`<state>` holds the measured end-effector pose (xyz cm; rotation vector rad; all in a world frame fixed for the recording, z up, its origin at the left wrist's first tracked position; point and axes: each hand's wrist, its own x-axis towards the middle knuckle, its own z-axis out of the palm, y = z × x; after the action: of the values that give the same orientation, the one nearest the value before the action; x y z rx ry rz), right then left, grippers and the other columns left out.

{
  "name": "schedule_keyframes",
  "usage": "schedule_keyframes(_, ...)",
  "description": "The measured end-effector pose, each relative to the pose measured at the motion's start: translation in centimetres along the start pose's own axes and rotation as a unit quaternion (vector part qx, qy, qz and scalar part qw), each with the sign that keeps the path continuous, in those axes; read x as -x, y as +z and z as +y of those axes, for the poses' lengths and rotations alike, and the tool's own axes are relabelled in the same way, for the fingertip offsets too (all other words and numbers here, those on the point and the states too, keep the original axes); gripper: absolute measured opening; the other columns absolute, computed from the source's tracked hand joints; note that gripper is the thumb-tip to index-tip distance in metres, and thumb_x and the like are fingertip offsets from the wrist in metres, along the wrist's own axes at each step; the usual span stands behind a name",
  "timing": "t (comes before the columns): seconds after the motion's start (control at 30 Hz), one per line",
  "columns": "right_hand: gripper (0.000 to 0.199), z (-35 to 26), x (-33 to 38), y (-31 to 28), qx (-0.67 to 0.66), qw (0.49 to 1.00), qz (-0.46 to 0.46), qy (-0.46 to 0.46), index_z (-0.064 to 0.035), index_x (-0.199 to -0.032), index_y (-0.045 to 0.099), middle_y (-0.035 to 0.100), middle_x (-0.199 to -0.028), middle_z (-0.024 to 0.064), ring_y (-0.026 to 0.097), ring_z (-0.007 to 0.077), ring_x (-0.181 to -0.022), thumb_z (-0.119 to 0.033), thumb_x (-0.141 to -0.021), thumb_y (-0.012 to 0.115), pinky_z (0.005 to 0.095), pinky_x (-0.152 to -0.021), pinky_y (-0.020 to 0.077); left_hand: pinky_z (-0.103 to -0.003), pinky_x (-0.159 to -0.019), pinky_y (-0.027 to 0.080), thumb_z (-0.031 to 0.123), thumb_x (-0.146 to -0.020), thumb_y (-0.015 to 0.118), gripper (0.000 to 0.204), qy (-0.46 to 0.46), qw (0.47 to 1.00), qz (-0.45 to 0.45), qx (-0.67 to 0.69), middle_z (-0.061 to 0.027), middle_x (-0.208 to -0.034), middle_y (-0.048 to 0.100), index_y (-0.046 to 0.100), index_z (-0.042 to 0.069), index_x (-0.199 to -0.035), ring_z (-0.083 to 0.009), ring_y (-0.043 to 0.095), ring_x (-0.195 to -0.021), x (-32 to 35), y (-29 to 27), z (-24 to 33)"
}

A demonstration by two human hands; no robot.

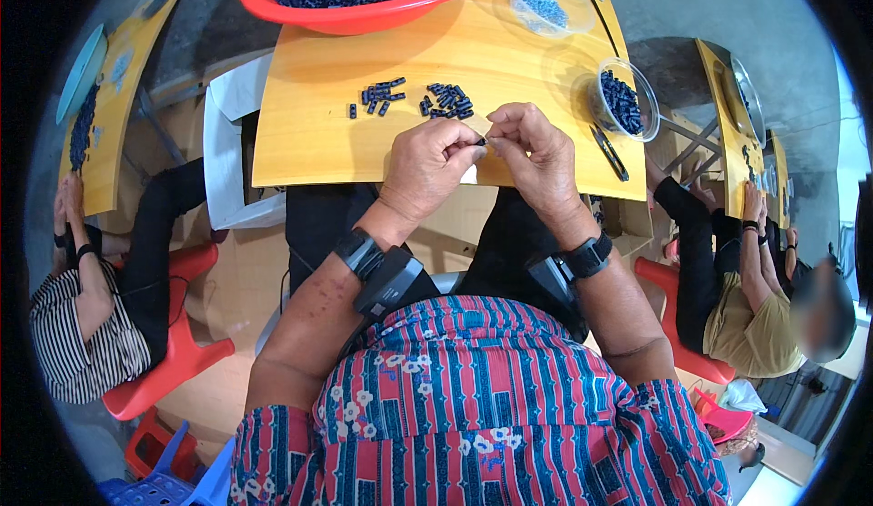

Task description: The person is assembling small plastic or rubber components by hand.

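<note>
Close to the near edge of the yellow table [336, 156], my left hand [424, 165] pinches a small dark plastic piece [481, 141] between thumb and fingers. My right hand [541, 160] is closed in a pinch just beside it; whatever its fingertips hold is too small to make out. Beyond my left hand lie two loose groups of small dark-blue plastic pieces, a left group [379, 97] and a right group [447, 100]. The right group nearly touches my fingers. A slim black tool [610, 153], perhaps tweezers or a pen, rests right of my right hand.
A red basin [355, 20] heaped with dark pieces stands at the far side. On the right are a clear tub [647, 97] of dark pieces and, farther back, a clear container [582, 17] of tiny pale-blue parts. People sit at tables left and right.
</note>
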<state>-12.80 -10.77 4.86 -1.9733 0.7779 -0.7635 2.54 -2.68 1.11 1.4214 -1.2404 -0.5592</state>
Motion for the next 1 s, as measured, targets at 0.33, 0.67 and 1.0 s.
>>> schedule_keyframes(0.33,0.024,-0.6,-0.1,0.1,0.134,0.986,-0.002,-0.1,-0.0057,-0.105,0.064,0.07,-0.09,0.0126,0.071,0.0273,-0.083,0.006,-0.085,0.063,0.0333,-0.074,0.0567,-0.036,-0.059,0.05,0.007,-0.079,0.077,0.01,-0.01,1.0,-0.002,0.002,-0.0103,-0.072,0.064,0.07,0.004,-0.085,-0.0235,0.063,-0.062,0.0,0.1,0.2)
schedule_keyframes(0.67,0.046,-0.4,1.2,0.6,0.285,0.92,0.007,-0.268,-0.008,-0.122,0.065,0.07,-0.09,0.0136,0.07,0.0305,-0.084,0.0,-0.077,0.063,0.0367,-0.071,0.0587,-0.035,-0.064,0.053,0.004,-0.081,0.076,0.011,0.003,1.0,-0.001,0.024,-0.0145,-0.079,0.068,0.071,0.001,-0.091,-0.0276,0.067,-0.068,-0.1,-0.1,-0.2)
schedule_keyframes(1.0,0.028,1.8,2.5,1.3,-0.105,0.99,0.054,0.074,0.0004,-0.117,0.067,0.073,-0.101,0.0108,0.071,0.0146,-0.092,0.006,-0.09,0.065,0.028,-0.081,0.0584,-0.024,-0.063,0.051,0.004,-0.088,0.074,0.006,-0.052,0.992,-0.004,0.114,-0.0011,-0.079,0.07,0.072,-0.001,-0.09,-0.0062,0.062,-0.07,0.0,-0.1,-0.4)
